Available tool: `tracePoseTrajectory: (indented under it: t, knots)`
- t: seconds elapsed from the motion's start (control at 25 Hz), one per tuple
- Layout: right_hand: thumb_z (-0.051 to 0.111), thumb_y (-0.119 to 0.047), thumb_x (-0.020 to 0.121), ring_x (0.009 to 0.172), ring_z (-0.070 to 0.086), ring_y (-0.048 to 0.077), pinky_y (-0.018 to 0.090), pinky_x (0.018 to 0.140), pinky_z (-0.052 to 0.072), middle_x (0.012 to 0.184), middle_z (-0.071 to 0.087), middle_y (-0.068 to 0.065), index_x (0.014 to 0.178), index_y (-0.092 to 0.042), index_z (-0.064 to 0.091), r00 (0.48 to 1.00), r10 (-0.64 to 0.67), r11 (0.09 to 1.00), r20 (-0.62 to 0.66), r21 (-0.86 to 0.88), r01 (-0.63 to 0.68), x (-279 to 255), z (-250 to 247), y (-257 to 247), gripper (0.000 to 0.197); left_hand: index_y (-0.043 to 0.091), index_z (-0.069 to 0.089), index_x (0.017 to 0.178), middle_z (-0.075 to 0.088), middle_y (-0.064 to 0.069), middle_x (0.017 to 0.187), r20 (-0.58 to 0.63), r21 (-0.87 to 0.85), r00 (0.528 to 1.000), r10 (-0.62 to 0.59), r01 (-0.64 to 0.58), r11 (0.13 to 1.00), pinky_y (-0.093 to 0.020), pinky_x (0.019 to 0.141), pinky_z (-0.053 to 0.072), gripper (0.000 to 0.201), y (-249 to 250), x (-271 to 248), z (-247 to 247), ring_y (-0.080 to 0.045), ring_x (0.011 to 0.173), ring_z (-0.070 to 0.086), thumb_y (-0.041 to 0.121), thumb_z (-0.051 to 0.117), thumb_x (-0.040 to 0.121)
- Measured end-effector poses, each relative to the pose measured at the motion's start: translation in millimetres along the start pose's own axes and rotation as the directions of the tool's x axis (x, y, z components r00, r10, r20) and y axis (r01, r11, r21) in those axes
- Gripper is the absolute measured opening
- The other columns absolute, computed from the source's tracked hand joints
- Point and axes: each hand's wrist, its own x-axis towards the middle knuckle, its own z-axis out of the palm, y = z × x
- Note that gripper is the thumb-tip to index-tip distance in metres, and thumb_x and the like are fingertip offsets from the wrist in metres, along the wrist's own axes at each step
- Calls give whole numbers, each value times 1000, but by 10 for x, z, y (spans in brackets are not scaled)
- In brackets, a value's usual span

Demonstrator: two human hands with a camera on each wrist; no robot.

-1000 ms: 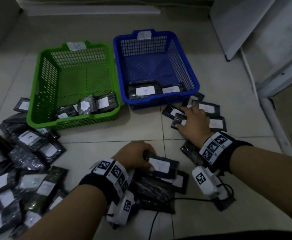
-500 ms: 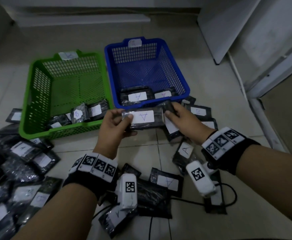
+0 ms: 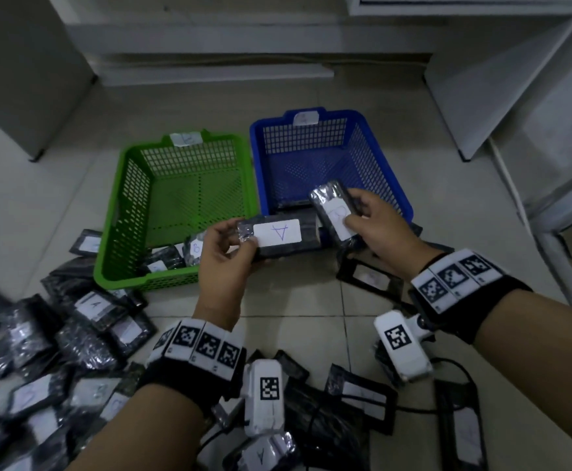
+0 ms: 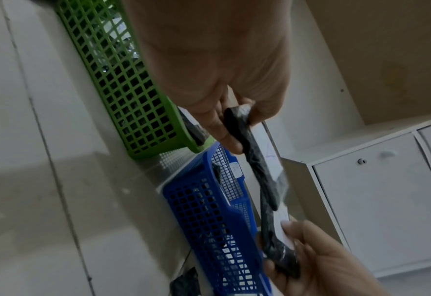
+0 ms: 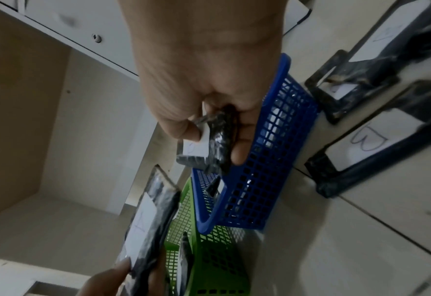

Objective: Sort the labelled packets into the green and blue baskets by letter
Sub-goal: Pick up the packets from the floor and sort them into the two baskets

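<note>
My left hand [image 3: 240, 243] pinches the left end of a black packet with a white label marked A [image 3: 277, 237], held level in front of the green basket [image 3: 135, 212] and blue basket [image 3: 389, 175]. My right hand [image 3: 362, 215] grips a second black packet [image 3: 333, 209], tilted over the blue basket's front edge; my thumb partly covers its letter. In the left wrist view, the A packet [image 4: 257, 160] hangs from my left hand [image 4: 234, 120]. In the right wrist view, my right hand [image 5: 217, 130] clamps its packet [image 5: 217, 144]. Both baskets hold a few packets.
Several loose black packets [image 3: 84, 321] lie piled on the tiled floor at the left, more by my wrists [image 3: 359, 399] and at the right [image 3: 369, 277], one marked B [image 5: 361, 150]. White cabinets [image 3: 515, 79] stand behind and to the right. A black cable [image 3: 423, 409] trails on the floor.
Both hands rose from the floor piles with packets. The two packets, overlapped half a second ago, have come apart; the right one has moved up and right over the blue basket's front.
</note>
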Motion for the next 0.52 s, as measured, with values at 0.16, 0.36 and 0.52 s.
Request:
tracePoseTrajectory:
  t: [0.16,0.36,0.52]
  knots:
    - [56,-17,86,79,64,22,28,44,47,109,63,-1,123,-28,52,972,0,999,-235,-31,-8,182,-40,8,39,23,53,99,60,9,75,-34,348,990,138,-118,930,-19,60,51,24,30,198,254,1,61,60,16,69,82]
    - [57,-10,84,84,64,14,30,66,54,100,65,-9,124,-31,57,970,-70,992,-231,-116,43,140,-142,82,45,14,58,119,60,-5,108,172,751,973,153,-230,619,-24,85,44,39,-124,570,543,-19,97,58,28,67,84]
    - [57,-3,83,79,60,-7,12,65,49,91,59,-21,117,-35,55,985,-132,981,-111,-160,113,87,-22,0,46,13,58,127,46,-12,124,258,880,920,297,-350,321,-38,99,35,40,-151,526,285,-30,116,41,26,55,90]
